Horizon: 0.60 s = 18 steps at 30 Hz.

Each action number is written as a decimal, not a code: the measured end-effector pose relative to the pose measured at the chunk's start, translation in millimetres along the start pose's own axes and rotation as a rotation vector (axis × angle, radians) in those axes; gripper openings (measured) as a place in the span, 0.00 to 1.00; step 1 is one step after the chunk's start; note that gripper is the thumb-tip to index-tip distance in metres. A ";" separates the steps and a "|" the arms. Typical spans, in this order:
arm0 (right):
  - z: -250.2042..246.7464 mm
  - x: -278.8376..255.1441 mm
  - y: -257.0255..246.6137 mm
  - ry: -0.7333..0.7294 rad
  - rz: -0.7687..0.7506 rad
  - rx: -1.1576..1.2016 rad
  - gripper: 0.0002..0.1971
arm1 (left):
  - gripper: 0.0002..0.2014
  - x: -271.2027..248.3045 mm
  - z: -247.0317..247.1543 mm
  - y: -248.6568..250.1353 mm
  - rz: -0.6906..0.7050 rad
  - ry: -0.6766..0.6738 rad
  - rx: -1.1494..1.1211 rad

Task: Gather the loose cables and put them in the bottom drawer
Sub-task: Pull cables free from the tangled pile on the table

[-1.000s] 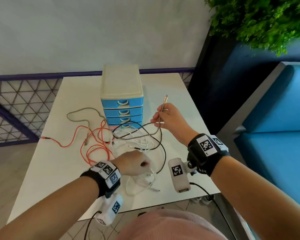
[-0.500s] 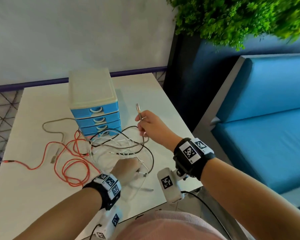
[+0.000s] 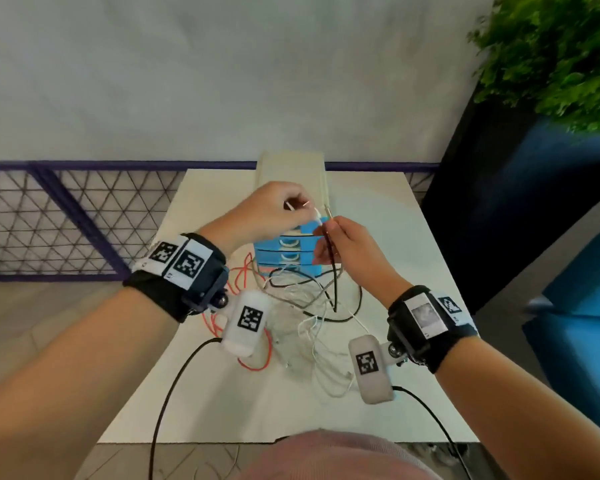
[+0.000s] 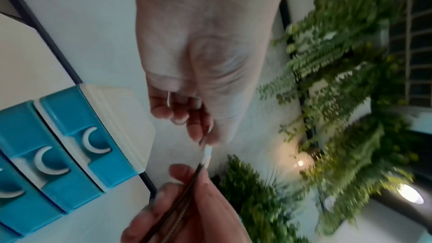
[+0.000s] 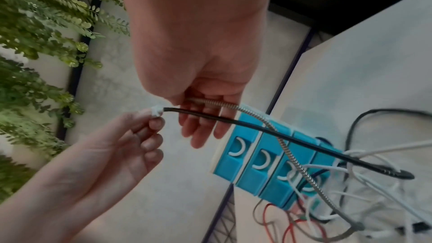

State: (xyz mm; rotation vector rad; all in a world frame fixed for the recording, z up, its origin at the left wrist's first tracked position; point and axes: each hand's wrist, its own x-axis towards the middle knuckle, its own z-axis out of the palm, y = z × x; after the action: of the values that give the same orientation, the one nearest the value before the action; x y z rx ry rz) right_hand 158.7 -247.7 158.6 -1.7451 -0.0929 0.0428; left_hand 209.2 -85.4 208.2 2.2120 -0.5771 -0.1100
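Note:
Both hands are raised in front of the blue drawer unit (image 3: pixel 293 168). My left hand (image 3: pixel 303 211) pinches the white plug (image 5: pixel 156 112) of a white cable between thumb and fingertips. My right hand (image 3: pixel 326 233) grips the ends of a black cable (image 5: pixel 233 121) and a braided metal cable (image 5: pixel 210 102) together. The white plug touches the tip of the black cable. All these cables trail down to a tangle of white cables (image 3: pixel 312 334) on the table in front of the bottom drawer (image 3: pixel 284 268). A red cable (image 3: pixel 238 282) lies left of the tangle.
The drawer unit stands at the back middle of the white table (image 3: pixel 388 237); its visible drawers sit flush. A wire fence (image 3: pixel 66 216) runs along the left. A dark planter with green foliage (image 3: pixel 551 53) and a blue sofa (image 3: pixel 582 289) stand to the right.
My left hand has risen from the cable pile on the table, bringing a white plug up to my right hand. My right hand now holds a black cable along with the braided one.

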 end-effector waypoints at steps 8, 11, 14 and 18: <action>31.4 24.9 -54.1 0.012 -0.167 0.156 0.14 | 0.22 -26.1 24.3 -9.6 -0.089 0.121 -0.732; 33.1 32.4 -70.0 0.017 -0.110 0.362 0.15 | 0.24 -46.6 40.1 -5.7 -0.060 -0.063 -0.609; 22.3 40.2 -81.4 0.031 -0.136 0.387 0.15 | 0.16 -61.9 58.5 -22.1 -0.076 -0.156 -0.363; 3.8 43.6 -102.5 0.118 -0.185 0.408 0.16 | 0.15 -73.3 73.5 -68.6 -0.174 -0.252 -0.143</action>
State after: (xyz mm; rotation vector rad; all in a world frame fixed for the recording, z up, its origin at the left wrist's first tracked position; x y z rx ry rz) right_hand 197.9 -222.5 259.8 -1.3223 -0.1480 -0.1665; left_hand 149.5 -67.3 100.5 2.1194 -0.4945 -0.5109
